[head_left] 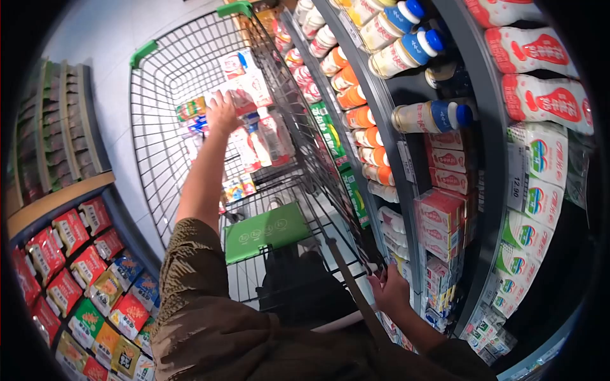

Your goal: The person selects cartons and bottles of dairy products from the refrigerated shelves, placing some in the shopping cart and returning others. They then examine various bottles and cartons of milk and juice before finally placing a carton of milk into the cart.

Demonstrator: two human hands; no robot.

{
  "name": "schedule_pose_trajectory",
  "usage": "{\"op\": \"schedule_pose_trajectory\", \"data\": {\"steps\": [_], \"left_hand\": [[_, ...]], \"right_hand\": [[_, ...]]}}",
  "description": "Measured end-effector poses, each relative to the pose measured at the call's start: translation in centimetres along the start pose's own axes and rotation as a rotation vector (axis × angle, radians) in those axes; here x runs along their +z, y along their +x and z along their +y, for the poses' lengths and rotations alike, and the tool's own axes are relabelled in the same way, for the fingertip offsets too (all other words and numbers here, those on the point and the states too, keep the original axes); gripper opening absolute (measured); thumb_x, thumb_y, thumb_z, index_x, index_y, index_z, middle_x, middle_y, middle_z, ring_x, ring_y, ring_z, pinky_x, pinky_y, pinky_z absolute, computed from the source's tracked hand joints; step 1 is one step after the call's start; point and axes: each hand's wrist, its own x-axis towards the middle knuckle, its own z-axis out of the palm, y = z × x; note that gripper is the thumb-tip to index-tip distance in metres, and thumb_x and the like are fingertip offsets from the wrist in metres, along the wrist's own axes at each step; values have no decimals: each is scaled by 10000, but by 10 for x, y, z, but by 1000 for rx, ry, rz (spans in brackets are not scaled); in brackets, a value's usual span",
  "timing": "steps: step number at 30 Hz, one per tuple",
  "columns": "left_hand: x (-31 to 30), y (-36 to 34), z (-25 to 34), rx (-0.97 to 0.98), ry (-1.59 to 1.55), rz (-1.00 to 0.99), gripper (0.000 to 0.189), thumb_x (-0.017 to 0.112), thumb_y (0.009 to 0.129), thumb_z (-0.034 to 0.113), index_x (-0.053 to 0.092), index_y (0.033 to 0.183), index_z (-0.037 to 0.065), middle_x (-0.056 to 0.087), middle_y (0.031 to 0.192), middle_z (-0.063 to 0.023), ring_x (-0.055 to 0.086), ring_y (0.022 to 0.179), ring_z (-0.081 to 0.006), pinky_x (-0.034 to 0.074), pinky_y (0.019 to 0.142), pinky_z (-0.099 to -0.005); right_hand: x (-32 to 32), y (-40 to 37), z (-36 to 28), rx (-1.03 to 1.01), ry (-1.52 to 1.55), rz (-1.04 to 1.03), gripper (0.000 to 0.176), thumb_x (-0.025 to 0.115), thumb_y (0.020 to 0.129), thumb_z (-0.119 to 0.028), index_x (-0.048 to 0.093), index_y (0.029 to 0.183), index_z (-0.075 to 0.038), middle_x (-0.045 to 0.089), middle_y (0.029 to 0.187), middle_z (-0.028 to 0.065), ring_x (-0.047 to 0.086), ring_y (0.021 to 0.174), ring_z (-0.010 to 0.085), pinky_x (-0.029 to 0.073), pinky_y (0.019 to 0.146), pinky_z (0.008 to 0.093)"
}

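Packs (251, 86) in the cart (159, 127), upper centre — left hand (222, 113) lies on them, fingers spread; right hand (389, 289) clamps the rail (363, 259) — keep it steady.

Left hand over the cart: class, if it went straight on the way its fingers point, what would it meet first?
The left hand would meet the red-and-white packs piled in the cart; its fingers seem to touch them, though depth is unclear.
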Motion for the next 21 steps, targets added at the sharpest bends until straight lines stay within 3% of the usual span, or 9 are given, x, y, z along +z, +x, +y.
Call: {"op": "schedule_pose_trajectory", "data": {"steps": [2, 3, 7, 10, 14, 18, 21], "left_hand": [[-5, -11, -4, 50, 46, 20, 1350, 904, 629, 572, 109, 1617, 109, 140, 1678, -182, 238, 1515, -422, 322, 1167, -578], [-1, 25, 5, 73, 61, 36, 1387, 911, 608, 576, 86, 1619, 106, 132, 1681, -180, 216, 1522, -423, 305, 1173, -590], [9, 69, 23, 129, 79, 26, 1489, 936, 563, 535, -14, 1623, 97, 90, 1686, -180, 147, 1542, -419, 242, 1204, -620], [17, 79, 25, 168, 90, 94, 1459, 936, 561, 539, 40, 1614, 72, 141, 1673, -180, 182, 1536, -408, 243, 1208, -613], [19, 80, 28, 156, 139, 85, 1487, 942, 542, 514, 5, 1629, 127, 99, 1682, -173, 191, 1523, -426, 254, 1173, -672], [31, 91, 26, 199, 122, 209, 1283, 919, 570, 327, 145, 1593, 296, 343, 1474, -151, 410, 1351, -390, 397, 1066, -612], [23, 87, 25, 242, 136, 235, 1283, 913, 554, 308, 155, 1589, 331, 386, 1423, -137, 468, 1267, -370, 434, 989, -557]], "right_hand": [[-18, -34, -8, -25, -32, 10, 474, 764, 866, -445, 513, 909, -44, 562, 730, 113, 614, 640, 351, 471, 587, 464], [9, 29, -3, -15, -26, 35, 474, 763, 866, -444, 514, 906, -44, 561, 730, 113, 615, 639, 347, 472, 586, 460], [2, 22, -4, 53, -57, -28, 479, 766, 862, -450, 517, 890, -43, 555, 704, 102, 614, 609, 319, 475, 568, 434], [4, 19, -3, 18, -66, 12, 484, 768, 861, -458, 520, 885, -44, 554, 682, 92, 610, 586, 305, 475, 547, 417], [5, 22, -5, -49, -62, 58, 495, 768, 861, -475, 532, 884, -41, 554, 671, 88, 605, 572, 291, 474, 533, 400], [0, 23, -15, -36, -83, 44, 492, 769, 863, -470, 546, 893, -32, 574, 715, 88, 613, 593, 287, 489, 560, 400], [-1, 22, -17, -25, -70, 40, 482, 765, 871, -456, 552, 904, -25, 593, 756, 96, 632, 621, 292, 505, 586, 403]]}}
